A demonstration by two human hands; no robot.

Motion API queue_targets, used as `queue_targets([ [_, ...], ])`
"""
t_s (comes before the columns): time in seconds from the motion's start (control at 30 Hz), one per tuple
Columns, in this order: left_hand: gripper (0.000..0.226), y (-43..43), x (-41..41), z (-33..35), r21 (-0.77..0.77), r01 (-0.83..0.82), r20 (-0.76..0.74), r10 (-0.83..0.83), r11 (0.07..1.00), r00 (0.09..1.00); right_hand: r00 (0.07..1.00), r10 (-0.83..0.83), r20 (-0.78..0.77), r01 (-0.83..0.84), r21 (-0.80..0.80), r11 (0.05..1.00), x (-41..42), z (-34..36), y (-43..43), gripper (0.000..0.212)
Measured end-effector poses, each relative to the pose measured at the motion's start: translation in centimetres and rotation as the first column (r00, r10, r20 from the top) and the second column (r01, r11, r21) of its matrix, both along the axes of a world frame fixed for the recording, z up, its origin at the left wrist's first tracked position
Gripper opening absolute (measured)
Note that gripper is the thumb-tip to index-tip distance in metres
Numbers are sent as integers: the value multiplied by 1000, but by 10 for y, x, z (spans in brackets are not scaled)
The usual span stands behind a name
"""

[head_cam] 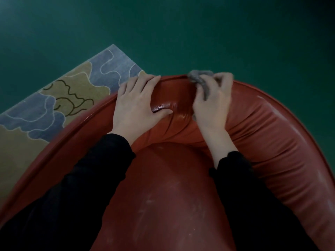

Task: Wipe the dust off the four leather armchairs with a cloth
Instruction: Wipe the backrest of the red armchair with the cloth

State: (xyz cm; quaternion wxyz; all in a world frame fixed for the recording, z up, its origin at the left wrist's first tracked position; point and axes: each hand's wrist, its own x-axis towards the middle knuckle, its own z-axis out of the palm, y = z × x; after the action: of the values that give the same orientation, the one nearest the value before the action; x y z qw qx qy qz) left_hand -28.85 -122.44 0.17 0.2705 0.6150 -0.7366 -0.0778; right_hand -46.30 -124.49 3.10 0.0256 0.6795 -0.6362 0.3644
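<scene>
A red-brown leather armchair point(272, 134) with a rounded, padded back fills the lower part of the head view; pale dust streaks show on its seat and right rim. My left hand point(137, 104) lies flat on the top of the padded back, fingers spread over the rim and thumb pressed into the leather. My right hand point(212, 102) is closed on a crumpled grey cloth point(198, 77) and presses it against the top edge of the back, just right of the left hand. Most of the cloth is hidden under the fingers.
A patterned rug point(68, 98) in blue-grey and olive lies on the dark green floor point(181, 33) to the left, behind the chair. Black sleeves cover both my forearms.
</scene>
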Motion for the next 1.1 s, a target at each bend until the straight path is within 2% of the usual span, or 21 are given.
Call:
queue_targets([
  [0.07,83,-1,0,0,4,-2,-2,2,1000,1000,982,183,-56,-182,23,983,23,-1,-2,16],
  [0.13,83,-1,0,0,12,-2,-1,2,1000,1000,968,242,-60,-238,65,969,29,-3,-3,15],
  [0.2,83,0,1,1,16,-2,1,2,1000,1000,983,167,-69,-164,45,985,10,-6,0,16],
  [0.27,84,0,1,2,27,2,2,-2,1000,1000,997,18,-73,-16,27,999,-20,-7,5,17],
  [0.37,84,0,0,2,34,-5,3,4,999,1000,989,-146,7,146,17,989,-35,-2,8,18],
  [0.4,84,0,0,2,37,-9,6,9,999,1000,993,-115,21,115,-3,993,-28,-2,7,17],
  [0.47,83,-1,0,2,33,-15,10,15,999,1000,998,67,18,-67,-27,997,0,-2,8,17],
  [0.53,80,-2,0,1,28,-13,3,13,1000,1000,965,262,-3,-262,26,965,24,-6,16,17],
  [0.6,80,-2,0,1,32,-11,-9,11,999,1000,942,334,-19,-332,73,941,26,-11,23,17],
  [0.67,81,-2,1,2,33,-14,-6,15,999,1000,967,254,-27,-252,59,966,8,-15,22,18],
  [0.73,83,-1,0,2,36,-12,4,12,999,1000,996,86,-30,-85,22,996,-16,-16,21,18],
  [0.83,83,1,0,3,30,-4,23,3,1000,1000,992,-126,15,126,19,992,-42,-10,19,19],
  [0.9,83,1,-1,4,30,-3,33,2,1000,999,994,-106,21,105,13,994,-44,-7,15,19],
  [1.03,82,-2,-15,9,27,-13,7,13,1000,1000,993,112,-42,-110,57,992,-30,-7,4,18],
  [1.1,81,-7,-30,13,22,34,-14,-33,999,999,995,84,-45,-82,47,996,-39,-9,3,18],
])
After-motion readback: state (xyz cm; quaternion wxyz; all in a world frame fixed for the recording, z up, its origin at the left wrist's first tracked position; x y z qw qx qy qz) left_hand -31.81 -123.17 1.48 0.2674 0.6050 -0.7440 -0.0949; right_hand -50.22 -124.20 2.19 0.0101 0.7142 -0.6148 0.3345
